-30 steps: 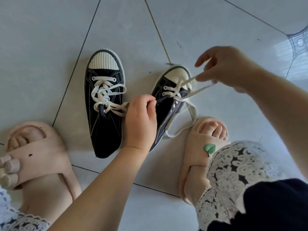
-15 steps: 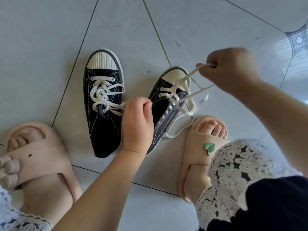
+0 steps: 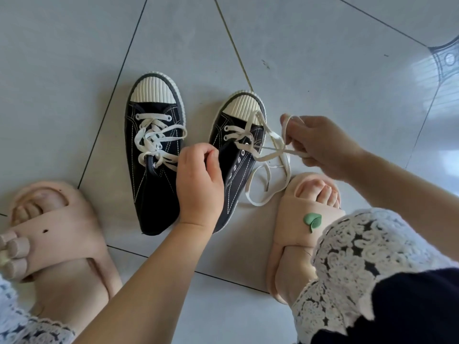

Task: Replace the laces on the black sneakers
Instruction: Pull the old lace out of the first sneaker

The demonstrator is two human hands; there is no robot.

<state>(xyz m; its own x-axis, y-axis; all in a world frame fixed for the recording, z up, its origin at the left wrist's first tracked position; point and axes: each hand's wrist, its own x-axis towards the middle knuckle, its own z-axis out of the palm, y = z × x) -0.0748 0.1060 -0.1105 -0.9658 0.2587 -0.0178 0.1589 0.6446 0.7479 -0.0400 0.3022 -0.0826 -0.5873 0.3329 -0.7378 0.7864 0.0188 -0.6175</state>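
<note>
Two black canvas sneakers with cream toe caps lie on the grey tiled floor. The left sneaker has a loose white lace threaded through most of its eyelets. The right sneaker is laced only near the toe, and its cream lace trails onto the floor at its right side. My left hand grips the tongue area of the right sneaker. To the right of that shoe, my right hand pinches strands of its cream lace, one looped over a finger.
My feet in beige slide sandals flank the shoes, the left sandal at the lower left and the right sandal close under the trailing lace. A white lace hem covers my right knee. Open tiles stretch beyond the toes.
My right hand came down and toward me with the lace, which now hangs slacker and loops on the floor. The right sneaker has turned more upright. My left hand stayed on it.
</note>
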